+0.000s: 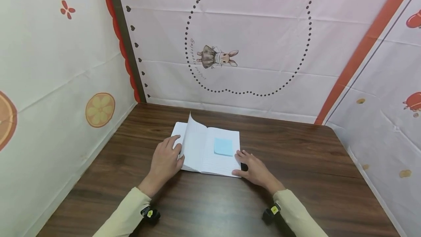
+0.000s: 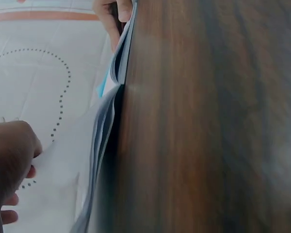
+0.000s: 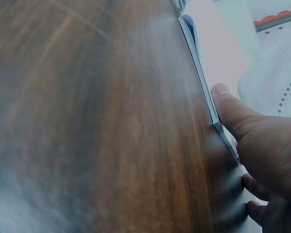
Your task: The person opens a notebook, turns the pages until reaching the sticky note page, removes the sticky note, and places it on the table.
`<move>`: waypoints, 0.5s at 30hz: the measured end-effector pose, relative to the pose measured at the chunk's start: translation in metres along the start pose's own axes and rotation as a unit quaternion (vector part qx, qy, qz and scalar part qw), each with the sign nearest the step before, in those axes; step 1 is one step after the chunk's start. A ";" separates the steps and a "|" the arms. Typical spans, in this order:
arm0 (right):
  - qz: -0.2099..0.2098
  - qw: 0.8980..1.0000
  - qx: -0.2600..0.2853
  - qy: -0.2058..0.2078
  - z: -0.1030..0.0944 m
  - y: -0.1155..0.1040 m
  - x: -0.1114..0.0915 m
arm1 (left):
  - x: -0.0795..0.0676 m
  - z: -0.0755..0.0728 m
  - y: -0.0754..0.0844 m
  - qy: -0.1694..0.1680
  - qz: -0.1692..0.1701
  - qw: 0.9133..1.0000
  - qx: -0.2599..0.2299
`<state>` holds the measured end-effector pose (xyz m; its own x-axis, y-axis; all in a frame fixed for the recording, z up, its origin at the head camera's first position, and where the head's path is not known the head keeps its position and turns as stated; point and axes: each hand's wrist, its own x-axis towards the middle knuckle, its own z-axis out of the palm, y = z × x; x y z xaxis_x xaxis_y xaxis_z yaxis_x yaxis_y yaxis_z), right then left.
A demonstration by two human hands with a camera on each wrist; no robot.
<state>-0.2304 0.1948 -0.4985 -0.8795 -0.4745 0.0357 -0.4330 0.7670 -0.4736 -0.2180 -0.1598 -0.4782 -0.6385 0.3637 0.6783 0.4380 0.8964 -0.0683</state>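
An open notebook (image 1: 227, 165) with lined white pages lies on the brown table. A light blue sticky note pad (image 1: 223, 146) sits on its right-hand page. My left hand (image 1: 165, 159) pinches the outer edge of a raised page (image 1: 194, 140), which stands up curved over the left side. In the left wrist view, that hand (image 2: 12, 165) has the page between thumb and finger. On the notebook's right edge rests my right hand (image 1: 256, 170), fingers spread, thumb near the lower corner. The right wrist view shows its thumb (image 3: 228, 104) on the page edge, other fingers partly hidden.
The wood-grain table (image 1: 296, 153) stretches around the notebook. Printed white cloth walls (image 1: 256, 46) enclose its back, left and right sides. Black wrist cameras (image 1: 151, 214) sit on both wrists, over pale sleeves (image 1: 123, 211).
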 end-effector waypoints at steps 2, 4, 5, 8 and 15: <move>0.000 1.000 -0.001 0.000 0.000 -0.001 0.000 | -0.004 0.001 -0.003 -0.017 -0.004 1.000 0.011; -0.002 1.000 0.000 -0.002 -0.001 -0.001 0.000 | -0.007 0.002 -0.005 -0.030 -0.010 0.999 0.015; -0.002 1.000 0.001 -0.003 -0.001 -0.001 0.000 | -0.008 0.003 -0.005 -0.035 -0.015 0.999 0.014; -0.002 1.000 0.001 -0.006 -0.001 -0.002 0.000 | -0.011 0.005 -0.006 -0.063 -0.044 0.997 0.005; -0.004 1.000 0.002 -0.004 -0.002 -0.002 0.000 | -0.015 0.005 -0.004 -0.184 -0.156 0.970 -0.029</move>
<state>-0.2301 0.1944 -0.4960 -0.8749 -0.4833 0.0322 -0.4385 0.7622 -0.4762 -0.2135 -0.1672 -0.4920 -0.9238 0.1517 0.3515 0.2145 0.9656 0.1471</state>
